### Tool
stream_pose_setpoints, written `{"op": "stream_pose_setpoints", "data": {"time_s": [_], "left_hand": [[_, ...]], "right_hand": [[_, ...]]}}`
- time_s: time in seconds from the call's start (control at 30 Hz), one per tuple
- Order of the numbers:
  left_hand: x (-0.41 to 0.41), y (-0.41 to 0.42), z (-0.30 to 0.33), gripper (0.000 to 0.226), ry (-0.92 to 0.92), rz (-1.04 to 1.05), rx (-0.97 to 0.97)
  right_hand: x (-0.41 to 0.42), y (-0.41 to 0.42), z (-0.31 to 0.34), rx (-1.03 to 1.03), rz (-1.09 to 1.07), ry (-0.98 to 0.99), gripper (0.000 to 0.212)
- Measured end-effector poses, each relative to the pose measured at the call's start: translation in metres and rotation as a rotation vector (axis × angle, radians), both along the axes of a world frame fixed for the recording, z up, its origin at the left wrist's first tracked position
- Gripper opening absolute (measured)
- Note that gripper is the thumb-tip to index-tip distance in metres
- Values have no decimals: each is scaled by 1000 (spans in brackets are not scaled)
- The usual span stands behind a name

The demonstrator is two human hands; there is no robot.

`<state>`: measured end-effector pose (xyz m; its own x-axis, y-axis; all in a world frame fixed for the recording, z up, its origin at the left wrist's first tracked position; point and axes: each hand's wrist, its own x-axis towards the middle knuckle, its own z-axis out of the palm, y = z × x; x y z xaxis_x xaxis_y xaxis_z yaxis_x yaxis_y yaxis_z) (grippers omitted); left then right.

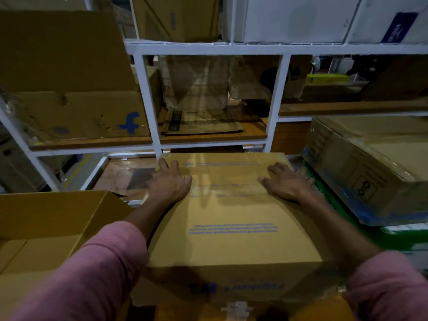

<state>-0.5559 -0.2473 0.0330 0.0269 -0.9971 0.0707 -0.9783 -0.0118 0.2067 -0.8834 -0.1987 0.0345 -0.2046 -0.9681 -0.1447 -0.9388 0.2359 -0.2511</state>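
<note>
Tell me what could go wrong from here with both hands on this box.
The left hand and right hand lie flat on top of the sealed brown cardboard box, not under it; it might slip if lifted. Its far edge is near the white metal rack post; fingers could get pinched there.

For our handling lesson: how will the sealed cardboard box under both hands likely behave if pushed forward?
The cardboard box probably slides rather than tips: it looks broad and low. Its top lies flat under the left hand and right hand, suggesting stiffness.
</note>
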Motion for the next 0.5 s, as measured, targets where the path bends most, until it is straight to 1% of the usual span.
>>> {"op": "stream_pose_setpoints", "data": {"time_s": [0.03, 0.07, 0.13, 0.17, 0.27, 0.4, 0.5], "left_hand": [[0, -6, 1, 67, 1, -8, 17], [0, -12, 1, 70, 8, -16, 33], [4, -23, 0, 75, 28, -27, 46], [6, -26, -2, 76, 35, -28, 48], [9, -28, -5, 75, 51, -19, 83], [10, -25, -4, 78, 80, -9, 125], [19, -20, -11, 83, 90, -42, 104]], "right_hand": [[-3, -6, 1, 13, 15, -20, 102], [-5, -11, 3, 20, 38, -18, 99], [-9, -22, 3, 1, 76, -3, 81], [-13, -28, 2, -21, 89, 5, 77], [-22, -38, -1, -34, 100, 14, 83], [-21, -35, -7, -65, 87, 13, 84], [-14, -24, -2, -93, 96, 1, 83]]}}
